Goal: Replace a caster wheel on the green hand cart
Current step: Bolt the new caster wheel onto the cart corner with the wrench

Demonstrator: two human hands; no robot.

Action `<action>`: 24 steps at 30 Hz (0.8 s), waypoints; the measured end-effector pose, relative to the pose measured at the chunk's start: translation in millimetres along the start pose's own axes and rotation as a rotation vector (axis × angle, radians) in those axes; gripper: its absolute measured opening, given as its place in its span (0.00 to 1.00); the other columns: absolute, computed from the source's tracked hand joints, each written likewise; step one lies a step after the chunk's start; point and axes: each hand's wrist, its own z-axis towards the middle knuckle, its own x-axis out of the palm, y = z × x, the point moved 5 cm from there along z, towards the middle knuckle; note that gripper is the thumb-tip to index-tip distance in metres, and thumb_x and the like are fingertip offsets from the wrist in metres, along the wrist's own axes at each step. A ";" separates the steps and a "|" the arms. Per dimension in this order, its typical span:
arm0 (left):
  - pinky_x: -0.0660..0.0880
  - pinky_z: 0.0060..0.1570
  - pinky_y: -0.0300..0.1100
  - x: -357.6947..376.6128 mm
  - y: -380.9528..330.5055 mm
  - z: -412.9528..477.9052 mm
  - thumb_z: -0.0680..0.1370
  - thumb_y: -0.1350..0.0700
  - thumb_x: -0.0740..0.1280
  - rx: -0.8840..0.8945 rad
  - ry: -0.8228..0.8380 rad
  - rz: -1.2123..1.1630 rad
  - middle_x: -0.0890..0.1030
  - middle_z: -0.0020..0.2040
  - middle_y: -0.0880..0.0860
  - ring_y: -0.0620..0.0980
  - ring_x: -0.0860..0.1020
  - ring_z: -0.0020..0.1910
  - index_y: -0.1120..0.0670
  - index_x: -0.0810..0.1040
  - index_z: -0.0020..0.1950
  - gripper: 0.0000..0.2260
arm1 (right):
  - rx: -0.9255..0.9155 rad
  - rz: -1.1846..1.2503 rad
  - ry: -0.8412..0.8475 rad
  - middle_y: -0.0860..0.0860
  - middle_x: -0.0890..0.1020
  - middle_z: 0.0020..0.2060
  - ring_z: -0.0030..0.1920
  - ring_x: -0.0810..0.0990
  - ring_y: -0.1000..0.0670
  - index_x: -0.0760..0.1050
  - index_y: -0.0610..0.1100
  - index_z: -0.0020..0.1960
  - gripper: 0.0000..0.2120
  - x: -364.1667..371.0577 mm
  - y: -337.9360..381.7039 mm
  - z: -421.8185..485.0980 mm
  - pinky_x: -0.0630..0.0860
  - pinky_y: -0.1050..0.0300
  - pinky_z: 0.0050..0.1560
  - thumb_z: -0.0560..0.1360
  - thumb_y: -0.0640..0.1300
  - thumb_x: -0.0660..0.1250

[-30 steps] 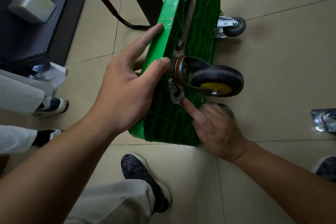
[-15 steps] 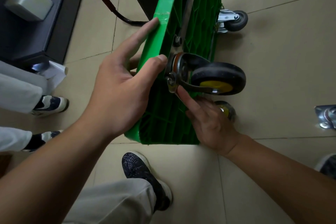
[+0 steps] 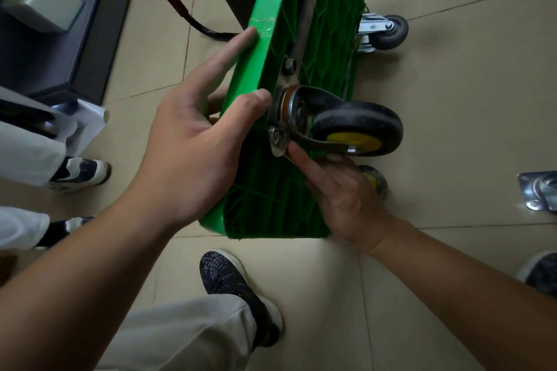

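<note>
The green hand cart [image 3: 271,190] stands on its edge on the tiled floor, ribbed underside facing right. A black caster wheel with a yellow hub [image 3: 358,126] sticks out from a metal mounting plate [image 3: 278,135] with bolts on that underside. My left hand [image 3: 193,141] grips the cart's rim, thumb beside the plate, index finger stretched along the edge. My right hand [image 3: 346,196] touches the plate's lower corner with its straight index finger, the other fingers curled. Another yellow-hubbed wheel [image 3: 373,181] shows partly behind that hand.
A smaller grey caster [image 3: 388,31] is fixed further up the cart. A loose metal caster plate [image 3: 539,193] lies on the floor at the right edge. A dark cabinet [image 3: 60,39] and black hose [image 3: 180,9] are left; another person's shoes [image 3: 81,172] stand there.
My right index finger has moved up from below the mounting plate onto its lower corner. My left hand keeps its grip on the cart's rim.
</note>
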 end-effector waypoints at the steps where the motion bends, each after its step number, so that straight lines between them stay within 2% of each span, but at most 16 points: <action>1: 0.83 0.47 0.37 -0.2 0.2 0.2 0.84 0.58 0.65 0.001 0.003 0.002 0.81 0.66 0.50 0.45 0.85 0.56 0.42 0.70 0.78 0.23 | -0.012 -0.033 0.001 0.42 0.81 0.40 0.45 0.79 0.40 0.45 0.55 0.84 0.42 -1.1 -4.5 0.4 0.77 0.44 0.54 0.81 0.31 0.64; 4: 0.83 0.46 0.38 -0.4 1.4 0.9 0.84 0.57 0.65 -0.001 0.010 -0.005 0.80 0.68 0.51 0.46 0.85 0.57 0.41 0.70 0.78 0.23 | -0.005 -0.013 0.021 0.43 0.80 0.39 0.42 0.78 0.42 0.45 0.57 0.83 0.45 0.2 -10.0 -1.5 0.78 0.46 0.51 0.79 0.30 0.65; 7: 0.82 0.46 0.36 -0.2 1.6 1.1 0.84 0.57 0.65 0.007 0.003 0.010 0.79 0.69 0.51 0.45 0.84 0.57 0.40 0.70 0.78 0.23 | 0.026 0.123 0.030 0.46 0.77 0.37 0.37 0.73 0.49 0.45 0.57 0.83 0.32 5.4 0.8 -2.6 0.77 0.50 0.43 0.86 0.40 0.57; 9: 0.81 0.45 0.34 0.1 1.6 0.7 0.84 0.58 0.65 0.012 -0.007 0.028 0.80 0.69 0.52 0.44 0.84 0.56 0.40 0.70 0.78 0.23 | 0.063 0.207 0.034 0.48 0.79 0.42 0.38 0.74 0.50 0.45 0.58 0.83 0.28 9.3 8.8 -3.3 0.78 0.49 0.43 0.87 0.46 0.52; 11: 0.81 0.43 0.33 0.2 1.2 0.1 0.84 0.58 0.65 0.015 -0.017 0.028 0.80 0.68 0.51 0.44 0.85 0.54 0.41 0.70 0.78 0.23 | 0.118 0.265 0.082 0.46 0.82 0.50 0.43 0.80 0.47 0.43 0.61 0.82 0.28 13.8 15.3 -5.2 0.80 0.46 0.46 0.87 0.49 0.50; 12: 0.81 0.43 0.33 0.5 1.0 0.0 0.84 0.58 0.65 0.015 -0.021 0.027 0.80 0.68 0.51 0.43 0.85 0.54 0.41 0.70 0.77 0.23 | 0.150 0.278 0.108 0.42 0.83 0.54 0.47 0.82 0.42 0.41 0.63 0.82 0.28 16.0 17.5 -6.7 0.81 0.43 0.49 0.87 0.50 0.49; 14: 0.81 0.43 0.33 0.5 0.8 0.1 0.84 0.58 0.65 0.013 -0.027 0.031 0.80 0.68 0.51 0.44 0.85 0.54 0.41 0.70 0.77 0.23 | 0.199 0.282 0.119 0.36 0.82 0.58 0.57 0.80 0.34 0.41 0.63 0.82 0.28 18.1 21.3 -8.1 0.78 0.37 0.58 0.87 0.51 0.49; 15: 0.81 0.43 0.33 0.7 0.5 0.2 0.84 0.58 0.65 0.015 -0.031 0.033 0.80 0.67 0.50 0.43 0.85 0.53 0.41 0.71 0.77 0.23 | 0.206 0.285 0.110 0.35 0.81 0.60 0.59 0.78 0.33 0.42 0.62 0.82 0.28 18.2 23.6 -7.9 0.76 0.38 0.62 0.87 0.50 0.50; 17: 0.81 0.42 0.33 0.8 0.0 0.2 0.84 0.58 0.65 0.016 -0.039 0.041 0.82 0.65 0.49 0.43 0.85 0.52 0.41 0.71 0.77 0.23 | 0.195 0.275 0.098 0.36 0.80 0.61 0.61 0.76 0.34 0.43 0.59 0.83 0.28 19.0 27.3 -7.6 0.74 0.42 0.63 0.87 0.49 0.50; 19: 0.80 0.39 0.32 1.0 0.4 0.0 0.84 0.58 0.65 0.010 -0.051 0.039 0.85 0.57 0.46 0.42 0.86 0.48 0.41 0.71 0.77 0.23 | 0.166 0.240 0.105 0.36 0.82 0.57 0.57 0.78 0.34 0.41 0.60 0.82 0.28 18.1 27.4 -6.8 0.76 0.38 0.59 0.87 0.51 0.49; 20: 0.79 0.38 0.32 0.7 0.3 -0.1 0.84 0.59 0.65 0.007 -0.056 0.039 0.86 0.54 0.44 0.42 0.86 0.46 0.41 0.71 0.77 0.23 | 0.153 0.226 0.118 0.37 0.84 0.52 0.52 0.81 0.36 0.40 0.61 0.82 0.28 17.0 25.5 -6.5 0.79 0.37 0.53 0.87 0.52 0.49; 22: 0.79 0.37 0.31 1.1 -0.2 -0.1 0.84 0.59 0.65 0.003 -0.056 0.040 0.86 0.53 0.39 0.41 0.86 0.46 0.42 0.71 0.77 0.23 | 0.122 0.178 0.114 0.46 0.83 0.39 0.37 0.80 0.47 0.40 0.62 0.82 0.28 11.6 19.7 -5.6 0.81 0.45 0.39 0.87 0.52 0.49; 24: 0.80 0.38 0.32 0.8 0.3 0.3 0.84 0.59 0.65 -0.008 -0.057 0.027 0.86 0.53 0.39 0.42 0.86 0.46 0.41 0.71 0.77 0.23 | 0.102 0.125 0.088 0.49 0.78 0.32 0.30 0.74 0.50 0.41 0.61 0.82 0.28 6.4 13.7 -4.1 0.78 0.51 0.32 0.87 0.51 0.51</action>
